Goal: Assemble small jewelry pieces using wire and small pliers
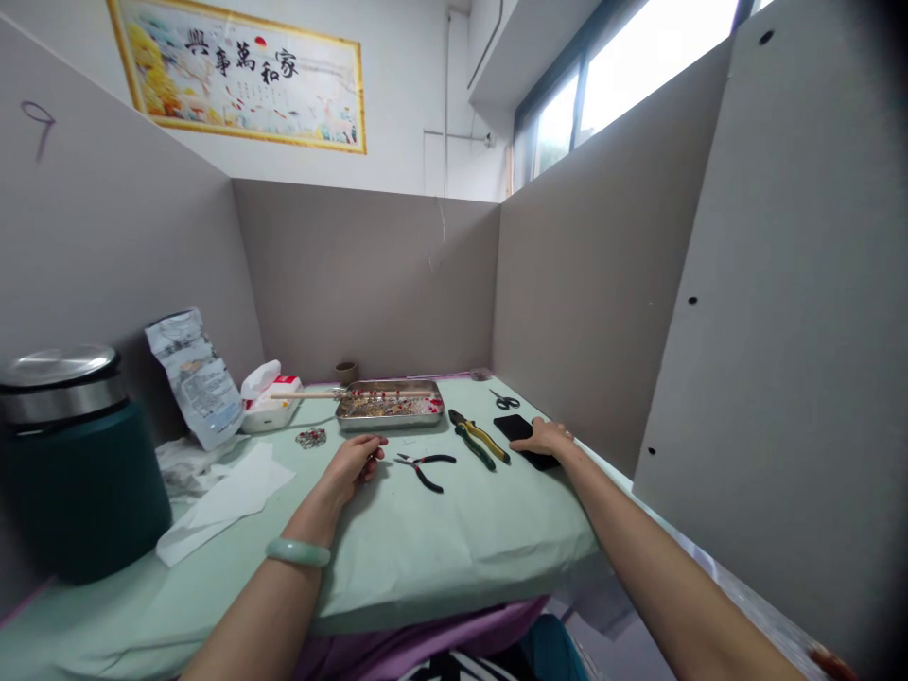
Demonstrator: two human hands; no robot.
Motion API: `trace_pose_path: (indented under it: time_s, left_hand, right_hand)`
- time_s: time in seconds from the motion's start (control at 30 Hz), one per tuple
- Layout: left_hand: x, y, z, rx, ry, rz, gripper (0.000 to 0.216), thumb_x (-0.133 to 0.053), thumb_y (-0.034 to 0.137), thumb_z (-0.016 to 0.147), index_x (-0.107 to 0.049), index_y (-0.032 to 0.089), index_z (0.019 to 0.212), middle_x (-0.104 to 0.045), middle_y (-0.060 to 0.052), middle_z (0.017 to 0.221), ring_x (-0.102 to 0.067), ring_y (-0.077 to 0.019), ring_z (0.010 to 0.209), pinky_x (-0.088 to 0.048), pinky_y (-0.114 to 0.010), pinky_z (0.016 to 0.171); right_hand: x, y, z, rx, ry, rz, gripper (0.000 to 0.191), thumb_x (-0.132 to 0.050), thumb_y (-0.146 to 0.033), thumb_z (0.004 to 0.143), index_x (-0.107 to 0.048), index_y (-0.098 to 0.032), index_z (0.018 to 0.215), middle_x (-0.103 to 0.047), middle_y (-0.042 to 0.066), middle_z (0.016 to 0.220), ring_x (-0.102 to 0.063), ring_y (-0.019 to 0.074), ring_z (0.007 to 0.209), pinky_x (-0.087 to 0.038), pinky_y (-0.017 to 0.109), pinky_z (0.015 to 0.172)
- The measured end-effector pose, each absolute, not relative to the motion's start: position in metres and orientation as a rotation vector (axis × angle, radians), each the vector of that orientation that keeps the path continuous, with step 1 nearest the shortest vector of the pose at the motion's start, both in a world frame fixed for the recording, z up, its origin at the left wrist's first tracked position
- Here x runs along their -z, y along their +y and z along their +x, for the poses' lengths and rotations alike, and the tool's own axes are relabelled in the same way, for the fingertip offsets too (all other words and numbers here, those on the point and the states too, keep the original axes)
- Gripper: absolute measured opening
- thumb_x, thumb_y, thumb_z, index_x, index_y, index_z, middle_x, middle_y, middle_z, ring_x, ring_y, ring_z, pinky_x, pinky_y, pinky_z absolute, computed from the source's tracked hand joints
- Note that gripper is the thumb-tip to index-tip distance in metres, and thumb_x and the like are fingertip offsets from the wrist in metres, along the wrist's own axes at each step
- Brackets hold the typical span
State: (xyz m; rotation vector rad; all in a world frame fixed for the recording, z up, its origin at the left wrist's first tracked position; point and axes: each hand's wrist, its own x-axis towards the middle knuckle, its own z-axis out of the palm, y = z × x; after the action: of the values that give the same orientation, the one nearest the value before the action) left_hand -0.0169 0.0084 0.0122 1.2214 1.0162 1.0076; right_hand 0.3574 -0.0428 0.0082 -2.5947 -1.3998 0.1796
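A pale green cloth (440, 539) covers the table under both hands. Well out to the left of the left hand stands a dark teal container (78, 482) with a metal lid. Just beyond the left hand, a shiny shallow metal tray (390, 423) holds a crowded scatter of red, gold and whitish bits, with a pale stick lying across it.

From where I stand, the left hand (360, 461) has its fingers curled in, tips close together; whether they pinch anything small, I can't tell. The right hand (543, 439) is spread across a black phone (508, 426), which lies flat on the cloth beneath it: a thin, plain, dark oblong, its left end showing past the thumb. I can't make out whether the fingers actually grip it.

Between the hands, nearer the right, rest large pliers (479, 442), one handle green, the other yellow. Smaller black-handled pliers (427, 469) lie splayed just right of the left hand. Dark scissors (506, 402) sit beyond the right hand, and a little heap of red and silvery beads (310, 438) lies left of the left hand.
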Motion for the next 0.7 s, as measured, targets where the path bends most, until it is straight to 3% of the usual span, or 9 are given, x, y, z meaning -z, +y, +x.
trace_pose_path:
  time_s: [0.37,0.7]
  left_hand:
    - [-0.013,0.008,-0.016,-1.0,1.014,1.226,0.025,-0.064,0.028,0.068,-0.06,0.011,0.085,-0.05,0.002,0.06,-0.036,-0.0039,0.039,-0.023,-0.018,0.036]
    - [-0.012,0.008,-0.017,-0.994,1.014,1.221,0.026,-0.065,0.028,0.067,-0.061,0.011,0.086,-0.051,0.002,0.059,-0.035,-0.0035,0.038,-0.023,-0.018,0.035]
  right_hand:
    - [0.001,-0.038,0.367,-0.19,-1.411,-2.561,0.088,-0.063,-0.07,0.052,-0.049,-0.016,0.121,-0.049,0.018,0.126,-0.04,0.037,0.12,-0.036,0.046,0.09]
    - [0.002,-0.038,0.365,-0.164,-1.402,-2.517,0.081,-0.063,-0.064,0.056,-0.048,-0.019,0.121,-0.051,0.016,0.124,-0.044,0.0352,0.118,-0.038,0.046,0.089]
